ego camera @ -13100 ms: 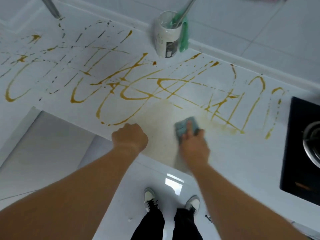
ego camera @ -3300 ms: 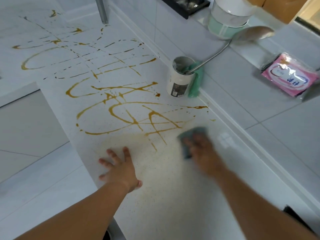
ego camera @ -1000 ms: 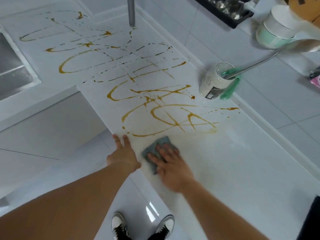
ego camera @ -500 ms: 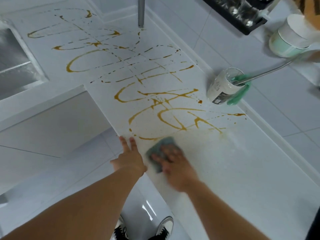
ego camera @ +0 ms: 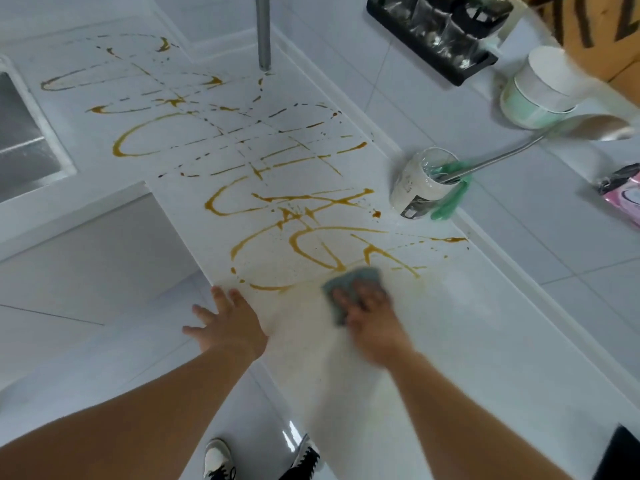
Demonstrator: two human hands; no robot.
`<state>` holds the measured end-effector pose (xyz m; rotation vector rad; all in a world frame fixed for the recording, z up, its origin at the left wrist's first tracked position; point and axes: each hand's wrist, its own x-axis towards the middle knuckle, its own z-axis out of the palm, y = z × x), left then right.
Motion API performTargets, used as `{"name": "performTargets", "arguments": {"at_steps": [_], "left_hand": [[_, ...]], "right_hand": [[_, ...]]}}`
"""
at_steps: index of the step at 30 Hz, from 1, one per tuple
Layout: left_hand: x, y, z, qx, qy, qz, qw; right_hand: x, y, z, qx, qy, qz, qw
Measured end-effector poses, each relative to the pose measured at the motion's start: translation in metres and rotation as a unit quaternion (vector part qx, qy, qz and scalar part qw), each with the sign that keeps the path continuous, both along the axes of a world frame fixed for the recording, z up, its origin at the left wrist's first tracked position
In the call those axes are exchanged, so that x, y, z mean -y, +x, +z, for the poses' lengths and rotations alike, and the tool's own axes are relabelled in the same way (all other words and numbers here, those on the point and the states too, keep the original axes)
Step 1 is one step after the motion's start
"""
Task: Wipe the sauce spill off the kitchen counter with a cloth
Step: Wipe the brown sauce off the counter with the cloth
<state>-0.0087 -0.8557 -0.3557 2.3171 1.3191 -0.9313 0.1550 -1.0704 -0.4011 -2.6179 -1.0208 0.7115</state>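
Note:
Brown sauce [ego camera: 298, 220] runs in loops and dashed lines across the white counter [ego camera: 450, 341], from the middle up to the far left. My right hand [ego camera: 372, 315] presses flat on a grey-blue cloth [ego camera: 341, 289] at the near edge of the sauce loops, and the hand is blurred. A faint yellowish smear covers the counter around and below the cloth. My left hand [ego camera: 227, 320] rests open, fingers spread, on the counter's front edge just left of the cloth.
A white jar [ego camera: 420, 183] with a green cloth and a long metal ladle [ego camera: 519, 143] stands at the back wall. Beyond it are a white tub [ego camera: 540, 91], a black glass rack [ego camera: 440, 32], a pink packet [ego camera: 623, 195], a metal pipe [ego camera: 263, 32] and a sink [ego camera: 24, 140] at left.
My right hand has slid the cloth to the right and slightly farther in, onto the lowest sauce loop. My left hand stays on the counter edge, fingers more spread.

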Motion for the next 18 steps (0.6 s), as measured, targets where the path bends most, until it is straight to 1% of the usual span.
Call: {"name": "performTargets", "arguments": {"at_steps": [1, 2, 3, 5, 6, 7, 8, 9, 10, 11, 12, 13, 14, 15, 17, 18], "left_hand": [[0.007, 0.004, 0.0, 0.012, 0.004, 0.018, 1.0], [0.016, 0.009, 0.0, 0.023, 0.004, 0.034, 0.999], [0.027, 0.015, -0.001, 0.032, 0.001, 0.053, 0.998], [0.05, 0.027, -0.002, 0.047, -0.01, 0.107, 0.993], [0.06, 0.032, -0.001, 0.053, -0.014, 0.139, 0.989], [0.072, 0.04, -0.001, 0.056, -0.018, 0.169, 0.984], [0.084, 0.049, -0.001, 0.056, -0.022, 0.197, 0.978], [0.094, 0.057, 0.0, 0.051, -0.024, 0.222, 0.973], [0.102, 0.067, 0.002, 0.043, -0.029, 0.247, 0.968], [0.108, 0.075, 0.004, 0.031, -0.036, 0.274, 0.961], [0.111, 0.084, 0.006, 0.019, -0.045, 0.298, 0.953], [0.116, 0.097, 0.008, 0.007, -0.058, 0.318, 0.946], [0.113, 0.102, 0.01, -0.006, -0.072, 0.331, 0.941], [0.112, 0.112, 0.01, -0.018, -0.083, 0.338, 0.937], [0.108, 0.127, 0.01, -0.044, -0.107, 0.334, 0.936], [0.106, 0.131, 0.01, -0.053, -0.116, 0.324, 0.937]], "right_hand": [[0.014, 0.037, 0.006, -0.009, 0.004, -0.098, 0.995], [0.028, 0.07, 0.012, -0.007, -0.026, -0.172, 0.985], [0.039, 0.097, 0.013, -0.002, -0.065, -0.225, 0.972], [0.044, 0.118, 0.011, -0.011, -0.13, -0.263, 0.956], [0.035, 0.109, 0.01, -0.002, -0.132, -0.282, 0.95], [0.024, 0.09, 0.005, 0.019, -0.127, -0.268, 0.955], [0.015, 0.064, -0.002, 0.057, -0.105, -0.216, 0.969], [0.009, 0.034, -0.008, 0.079, -0.077, -0.143, 0.984], [0.01, 0.01, -0.008, 0.069, -0.056, -0.058, 0.994], [0.02, 0.0, -0.006, 0.041, -0.048, 0.022, 0.998], [0.035, 0.007, -0.002, 0.016, -0.042, 0.081, 0.996], [0.057, 0.034, -0.002, 0.014, -0.04, 0.121, 0.992], [0.074, 0.058, -0.001, 0.024, -0.039, 0.125, 0.991], [0.092, 0.089, -0.002, 0.039, -0.04, 0.082, 0.995], [0.12, 0.147, 0.001, 0.053, -0.076, -0.024, 0.995], [0.125, 0.168, 0.003, 0.064, -0.094, -0.051, 0.992]]}}
